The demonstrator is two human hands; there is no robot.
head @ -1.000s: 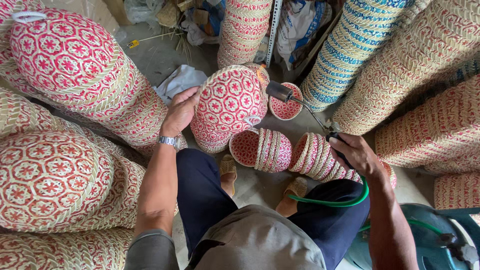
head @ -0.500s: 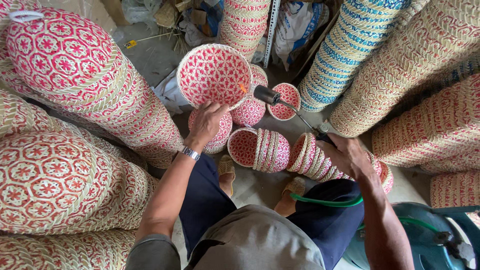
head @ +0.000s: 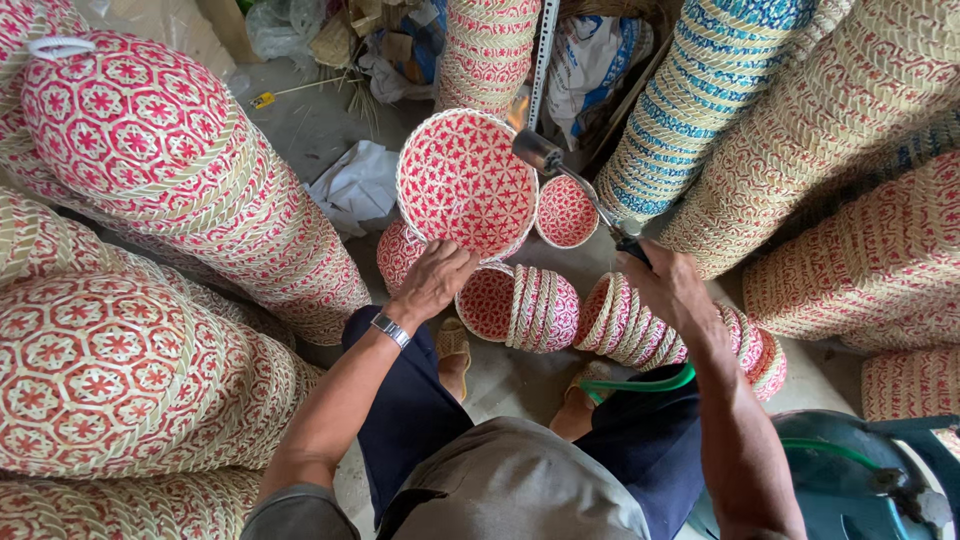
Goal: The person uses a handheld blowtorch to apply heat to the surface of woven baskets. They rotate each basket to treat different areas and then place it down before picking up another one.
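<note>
Woven basket (head: 466,182), concrete floor (head: 320,125), perhaps storeroom

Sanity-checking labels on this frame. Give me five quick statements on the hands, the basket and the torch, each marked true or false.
1. The left hand holds a red-and-cream woven basket with its open side facing the camera. True.
2. The right hand holds a blue paintbrush. False: it grips a metal torch whose nozzle points at the basket's rim.
3. A small flame shows at the torch nozzle. True.
4. A green hose runs below the right hand. True.
5. The left wrist is bare. False: it wears a wristwatch.
</note>
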